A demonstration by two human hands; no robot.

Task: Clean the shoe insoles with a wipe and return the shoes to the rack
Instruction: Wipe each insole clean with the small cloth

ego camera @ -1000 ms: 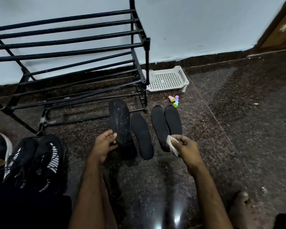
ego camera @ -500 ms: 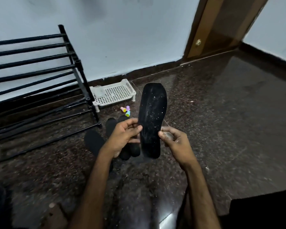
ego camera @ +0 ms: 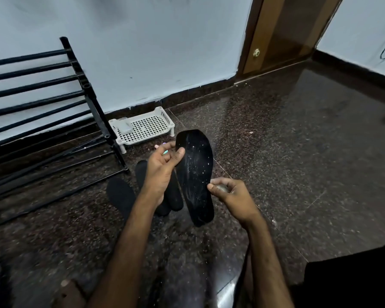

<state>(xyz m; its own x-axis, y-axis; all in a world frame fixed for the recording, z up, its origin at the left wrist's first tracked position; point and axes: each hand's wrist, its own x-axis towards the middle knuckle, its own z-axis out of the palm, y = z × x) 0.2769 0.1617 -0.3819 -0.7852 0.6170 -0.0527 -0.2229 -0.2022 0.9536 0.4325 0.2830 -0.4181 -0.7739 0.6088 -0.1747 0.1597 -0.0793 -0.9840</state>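
The left hand (ego camera: 161, 172) pinches the dusty black insole (ego camera: 196, 174) at its upper left edge, thumb on the face. The right hand (ego camera: 232, 196) curls around a blurred wipe (ego camera: 223, 188), touching the insole's right edge. The insole is held above the floor. Three more insoles (ego camera: 120, 194) lie on the floor left of it. The shoe rack (ego camera: 76, 121) stands farther left.

Dusty blk insole (ego camera: 195, 174) raised; other insoles (ego camera: 120, 194) flat on floor (ego camera: 298, 174).
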